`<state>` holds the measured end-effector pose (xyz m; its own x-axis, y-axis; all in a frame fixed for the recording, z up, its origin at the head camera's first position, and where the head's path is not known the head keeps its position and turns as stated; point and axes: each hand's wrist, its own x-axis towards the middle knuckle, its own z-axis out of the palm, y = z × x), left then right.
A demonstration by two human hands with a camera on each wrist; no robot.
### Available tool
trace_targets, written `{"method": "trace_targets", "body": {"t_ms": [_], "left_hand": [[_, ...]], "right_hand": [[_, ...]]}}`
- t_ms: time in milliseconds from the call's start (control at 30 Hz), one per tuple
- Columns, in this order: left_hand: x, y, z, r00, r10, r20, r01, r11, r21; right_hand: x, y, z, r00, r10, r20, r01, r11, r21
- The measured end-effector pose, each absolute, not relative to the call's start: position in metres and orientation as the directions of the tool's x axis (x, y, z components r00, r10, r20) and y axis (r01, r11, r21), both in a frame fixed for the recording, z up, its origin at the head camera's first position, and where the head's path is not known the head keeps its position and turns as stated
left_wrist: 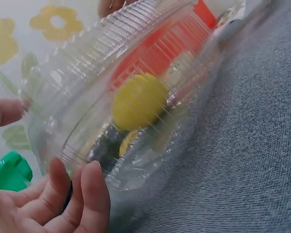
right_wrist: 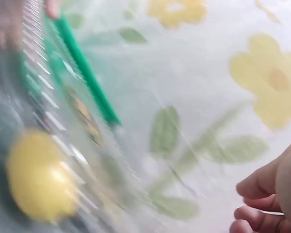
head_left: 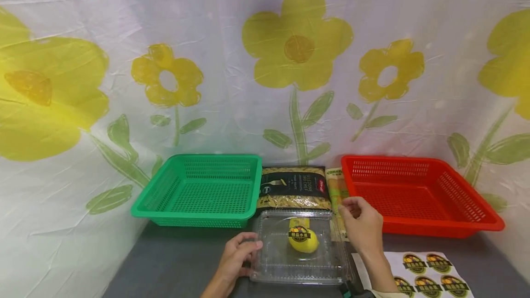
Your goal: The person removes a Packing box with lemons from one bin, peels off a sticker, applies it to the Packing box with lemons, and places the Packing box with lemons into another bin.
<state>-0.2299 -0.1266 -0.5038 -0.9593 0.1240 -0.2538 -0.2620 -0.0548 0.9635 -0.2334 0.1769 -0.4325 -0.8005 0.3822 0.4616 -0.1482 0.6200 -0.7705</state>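
Observation:
A clear plastic clamshell box [head_left: 273,266] with a lemon [head_left: 308,244] inside stands on the grey table. On its lid is a black and gold fruit sticker [head_left: 299,233], which overlaps the lemon in the head view. My left hand [head_left: 236,259] holds the box at its left side, thumb by the lid's edge; in the left wrist view its fingers [left_wrist: 94,194] bend at the plastic. Over the box's right side my right hand [head_left: 364,224] hovers, fingers loosely curled and holding nothing. Beneath that forearm lies a white sheet of similar stickers [head_left: 428,284], partly hidden.
A green basket [head_left: 194,222] stands at the back left, a red basket [head_left: 430,230] at the back right. Between them lie a dark pasta bag [head_left: 294,187] and a pale yellow packet [head_left: 334,178]. A flowered cloth [head_left: 232,105] hangs behind.

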Motion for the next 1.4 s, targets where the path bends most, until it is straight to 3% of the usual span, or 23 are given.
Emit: {"method": "trace_targets", "body": {"t_ms": [200, 500, 600, 767, 867, 1067, 1400], "left_hand": [[-0.227, -0.127, -0.495, -0.958, 0.144, -0.249, -0.251, 0.005, 0.968], [-0.224, -0.131, -0.490, -0.926, 0.252, -0.281, -0.293, -0.010, 0.956], [-0.225, -0.133, -0.490, -0.923, 0.268, -0.276, -0.296, -0.034, 0.955], [-0.227, -0.134, -0.489, -0.920, 0.278, -0.277, -0.303, -0.053, 0.952], [-0.228, -0.135, -0.490, -0.916, 0.287, -0.279, -0.307, -0.057, 0.950], [-0.228, -0.135, -0.491, -0.917, 0.305, -0.259, -0.297, -0.086, 0.951], [-0.222, -0.130, -0.484, -0.935, 0.282, -0.215, -0.257, -0.120, 0.959]], "right_hand": [[-0.231, 0.223, -0.428, -0.658, 0.591, 0.467, -0.063, 0.575, -0.816], [-0.223, 0.286, -0.432, -0.489, 0.851, 0.190, 0.120, 0.281, -0.952], [-0.222, 0.302, -0.439, -0.395, 0.915, 0.088, 0.081, 0.131, -0.988], [-0.222, 0.319, -0.450, -0.281, 0.952, -0.122, -0.118, -0.161, -0.980], [-0.223, 0.326, -0.455, -0.312, 0.919, -0.240, -0.211, -0.313, -0.926], [-0.225, 0.337, -0.461, -0.437, 0.796, -0.418, -0.359, -0.581, -0.730], [-0.227, 0.342, -0.460, -0.502, 0.749, -0.433, -0.334, -0.630, -0.701]]}}
